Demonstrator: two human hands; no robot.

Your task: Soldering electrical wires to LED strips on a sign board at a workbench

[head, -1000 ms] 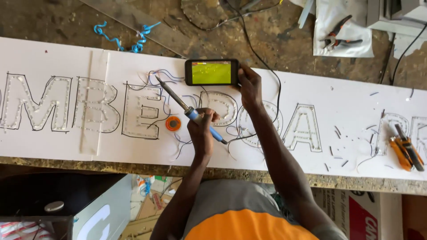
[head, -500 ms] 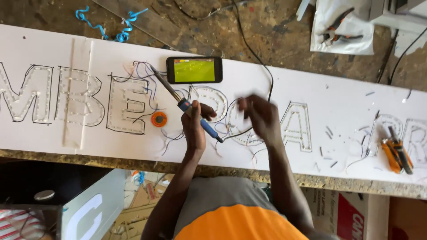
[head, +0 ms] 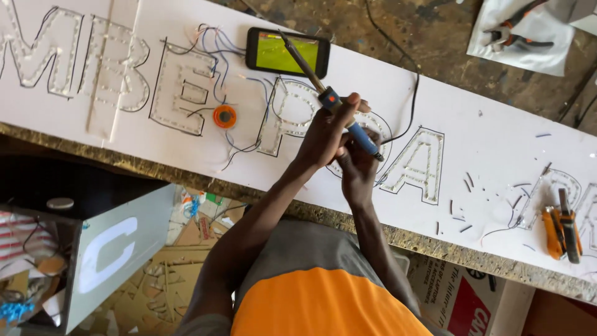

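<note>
My left hand (head: 326,130) grips a soldering iron (head: 305,62) by its blue handle, the metal tip pointing up-left across a phone (head: 267,53) with a green screen. My right hand (head: 357,165) is curled right under the left one, against the handle's rear end; whether it holds anything is hidden. Both hands hover over a long white sign board (head: 485,143) with outlined letters filled with small lights, between a P and an A shape. Thin blue and black wires (head: 214,56) loop near an orange round spool (head: 224,116).
Orange-handled pliers (head: 559,230) lie on the board at the right. More pliers (head: 516,37) rest on a white sheet at the top right. A black cable (head: 398,56) runs up from the iron. A white box with a cut-out letter (head: 112,249) stands below the bench edge.
My right hand left the phone and came back down to meet my left hand. The iron swung so its tip now lies over the phone. My head moved closer to the board.
</note>
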